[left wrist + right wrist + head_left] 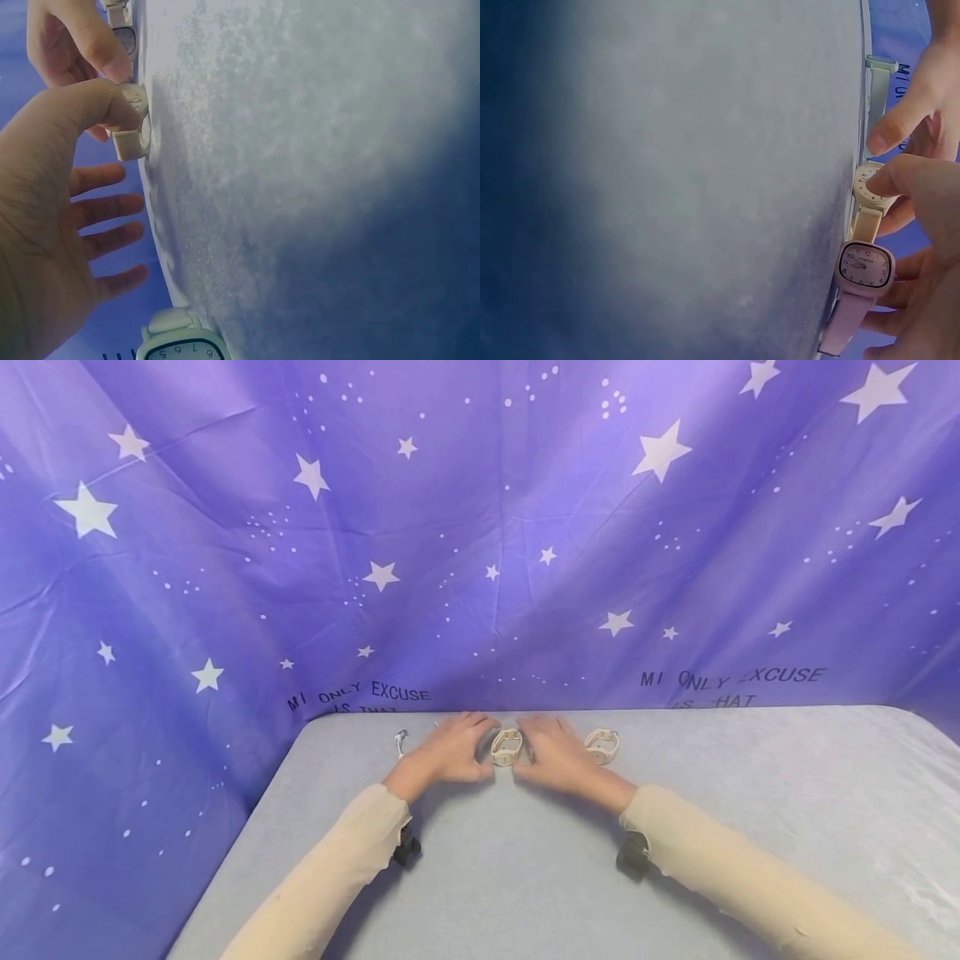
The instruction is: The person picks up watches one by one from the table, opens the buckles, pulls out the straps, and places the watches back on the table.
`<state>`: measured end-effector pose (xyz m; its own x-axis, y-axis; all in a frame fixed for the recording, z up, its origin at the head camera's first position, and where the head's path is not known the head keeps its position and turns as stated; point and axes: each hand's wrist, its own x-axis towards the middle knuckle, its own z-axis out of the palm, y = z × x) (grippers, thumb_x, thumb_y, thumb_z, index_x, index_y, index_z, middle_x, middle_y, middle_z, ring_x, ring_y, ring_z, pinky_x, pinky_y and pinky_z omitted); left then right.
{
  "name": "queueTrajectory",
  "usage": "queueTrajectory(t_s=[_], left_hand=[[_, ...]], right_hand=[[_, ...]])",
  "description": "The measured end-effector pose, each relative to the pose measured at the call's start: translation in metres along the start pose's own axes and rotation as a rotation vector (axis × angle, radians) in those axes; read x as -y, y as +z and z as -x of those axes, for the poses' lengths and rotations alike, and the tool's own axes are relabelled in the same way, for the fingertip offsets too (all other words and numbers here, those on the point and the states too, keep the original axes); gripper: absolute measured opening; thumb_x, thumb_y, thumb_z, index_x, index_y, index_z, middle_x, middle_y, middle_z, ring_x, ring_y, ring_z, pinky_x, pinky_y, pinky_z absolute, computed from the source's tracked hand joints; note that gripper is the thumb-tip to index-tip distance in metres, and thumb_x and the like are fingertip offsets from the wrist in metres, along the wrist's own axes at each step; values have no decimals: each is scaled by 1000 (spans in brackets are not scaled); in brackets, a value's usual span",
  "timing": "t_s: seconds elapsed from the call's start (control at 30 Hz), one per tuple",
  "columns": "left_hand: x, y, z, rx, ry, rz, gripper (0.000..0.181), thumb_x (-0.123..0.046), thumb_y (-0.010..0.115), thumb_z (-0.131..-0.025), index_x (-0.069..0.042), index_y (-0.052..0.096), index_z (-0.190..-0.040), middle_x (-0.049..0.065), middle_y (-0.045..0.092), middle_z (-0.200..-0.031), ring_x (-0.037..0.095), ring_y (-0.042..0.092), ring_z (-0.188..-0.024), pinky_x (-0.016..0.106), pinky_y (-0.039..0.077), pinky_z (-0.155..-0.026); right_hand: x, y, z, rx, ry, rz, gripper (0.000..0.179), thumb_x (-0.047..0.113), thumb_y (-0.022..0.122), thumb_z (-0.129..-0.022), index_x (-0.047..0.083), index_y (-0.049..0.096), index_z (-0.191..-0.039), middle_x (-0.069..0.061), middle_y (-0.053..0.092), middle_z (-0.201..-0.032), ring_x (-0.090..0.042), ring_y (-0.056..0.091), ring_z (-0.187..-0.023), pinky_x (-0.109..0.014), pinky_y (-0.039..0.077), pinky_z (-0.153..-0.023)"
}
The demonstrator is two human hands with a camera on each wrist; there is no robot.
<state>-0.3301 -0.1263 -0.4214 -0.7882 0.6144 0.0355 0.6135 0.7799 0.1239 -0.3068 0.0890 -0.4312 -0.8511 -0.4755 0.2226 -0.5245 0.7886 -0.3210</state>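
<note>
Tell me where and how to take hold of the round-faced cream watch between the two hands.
I'd grip the watch by its strap, just behind the dial, coming from left and right at once. The dial faces the near side and the strap loops back behind it, so its two flanks probably give opposed surfaces, leaving the dial uncovered.

right grip (937,247): thumb over cream watch (863,188) | pink watch (866,266) near | green watch (879,94) beyond
</note>
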Motion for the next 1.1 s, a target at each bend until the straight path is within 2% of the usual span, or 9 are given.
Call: queueTrajectory(t_s=[0.2, 0.37, 0.57, 0.9, 1.1], left_hand=[[-2, 3, -1, -11, -13, 1, 74, -38, 72, -83, -10, 49, -147, 13, 53, -150, 35, 47, -142, 59, 39, -117], [-4, 4, -1, -24, -8, -11, 70, -39, 73, -83, -10, 53, -144, 11, 58, -144, 33, 51, -137, 57, 43, -114], [-4, 4, -2, -19, -8, -1, 68, -37, 72, -83, -11, 53, -143, 11, 58, -144, 32, 52, -137, 56, 44, -114], [0, 5, -3, -30, 2, 23, 67, -34, 72, -84, -11, 53, -144, 11, 59, -144, 33, 53, -137, 53, 42, -116], [0, 5, -3, -41, 11, 18, 66, -33, 70, -84, -10, 53, -144, 10, 60, -143, 32, 54, -136, 52, 43, -116]], right_hand=[[3, -1, 1, 32, 18, 22, 68, 35, 66, -91, -10, 51, -140, -28, 54, -146, -48, 43, -142, -69, 25, -121], [2, 0, 1, 49, 26, 16, 65, 35, 64, -92, -9, 52, -139, -26, 54, -146, -46, 42, -144, -70, 22, -121], [1, 2, 1, 61, 33, 13, 65, 34, 64, -93, -9, 52, -140, -26, 52, -148, -45, 40, -145, -70, 20, -121], [1, 4, 0, 42, -4, -17, 58, 26, 66, -89, -4, 57, -136, -22, 60, -141, -40, 50, -138, -73, 21, -119], [1, 4, 1, 50, -17, -22, 59, 22, 68, -87, -5, 55, -138, -24, 58, -142, -44, 46, -140, -73, 21, -119]])
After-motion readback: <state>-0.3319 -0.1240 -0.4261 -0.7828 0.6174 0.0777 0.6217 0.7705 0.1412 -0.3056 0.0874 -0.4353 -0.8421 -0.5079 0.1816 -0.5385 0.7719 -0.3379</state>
